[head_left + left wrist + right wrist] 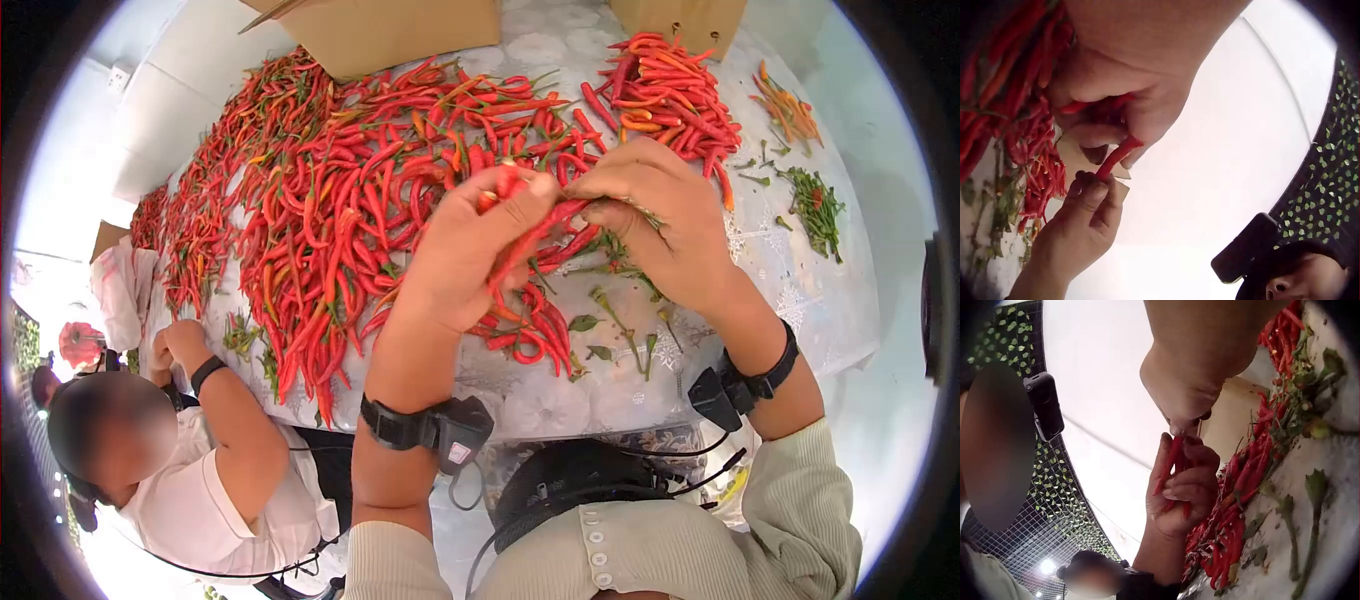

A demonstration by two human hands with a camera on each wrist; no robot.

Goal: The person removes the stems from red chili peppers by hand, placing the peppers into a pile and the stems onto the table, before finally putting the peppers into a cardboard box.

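In the head view my left hand [470, 240] is raised over the pile, its fingers curled round several red chillies [1175, 465]. My right hand [665, 225] pinches the end of one red chilli [535, 240] that reaches across from the left hand. The left wrist view shows that chilli [1119, 156] between the right hand's [1079, 231] thumb and fingers, with more red inside the left hand [1135, 100]. Both hands nearly meet in the right wrist view, the left hand [1185, 494] below the right hand [1191, 387].
A wide heap of red chillies [340, 200] covers the table's left and middle. A smaller red pile [670, 95] lies at the back right, near green stems [815, 210]. Cardboard boxes [390, 35] stand behind. Another person [220, 470] sits at the left.
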